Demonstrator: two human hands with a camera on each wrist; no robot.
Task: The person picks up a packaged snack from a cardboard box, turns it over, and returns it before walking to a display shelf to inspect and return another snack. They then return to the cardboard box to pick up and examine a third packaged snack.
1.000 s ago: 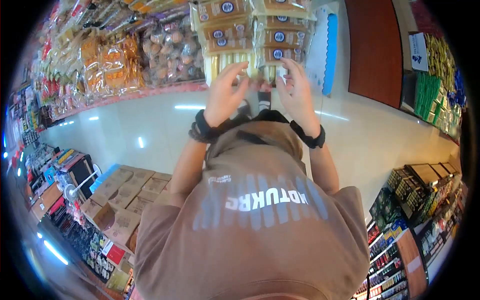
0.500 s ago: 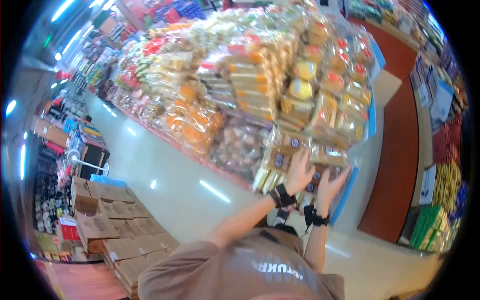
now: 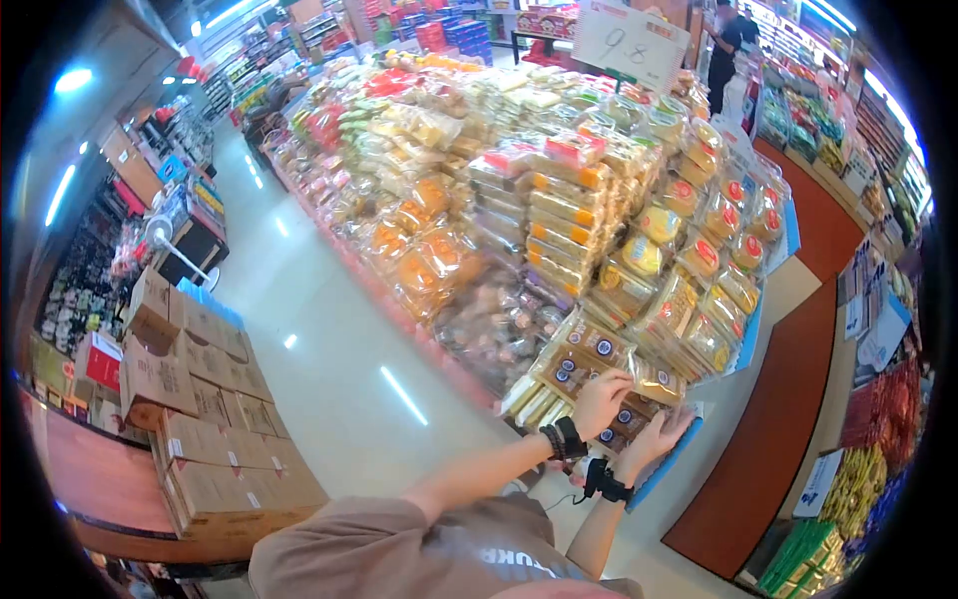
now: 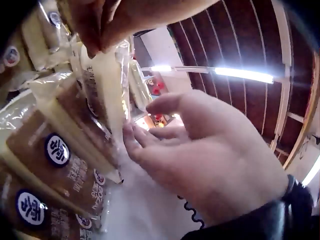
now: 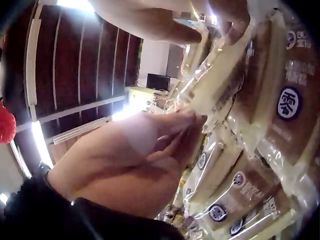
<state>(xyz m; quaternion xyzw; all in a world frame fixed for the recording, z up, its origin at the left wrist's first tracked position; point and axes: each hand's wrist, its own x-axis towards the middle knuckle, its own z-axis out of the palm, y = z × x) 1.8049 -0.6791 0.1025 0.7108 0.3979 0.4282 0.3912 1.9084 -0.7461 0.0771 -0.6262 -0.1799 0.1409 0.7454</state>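
Note:
A clear-wrapped packet [image 3: 654, 384], brown-faced with cream sides, stands tilted up on the front right corner of the food display. My left hand [image 3: 599, 404] pinches its film with fingertips together. At its near end my right hand [image 3: 649, 447] has thumb and fingers apart, fingertips at the wrapping. Both wrist views show the raised packet between two hands, its pale side partly covered by fingers. More brown packets [image 4: 55, 150] with round blue-and-white emblems lie beside and under it; similar packets [image 5: 235, 190] show in the right wrist view.
Bagged round snacks [image 3: 499, 324] and orange-labelled packs [image 3: 424, 260] fill the display to the left. A reddish-brown counter [image 3: 758, 429] runs along the right. Cardboard boxes [image 3: 200, 399] are stacked at left. A "9.8" sign [image 3: 629, 45] and another person [image 3: 723, 55] are farther back.
The head view has tilted from straight down to forward, revealing more of the display. My hands, raised and apart before, are now at the packet, with my left fingertips on its film.

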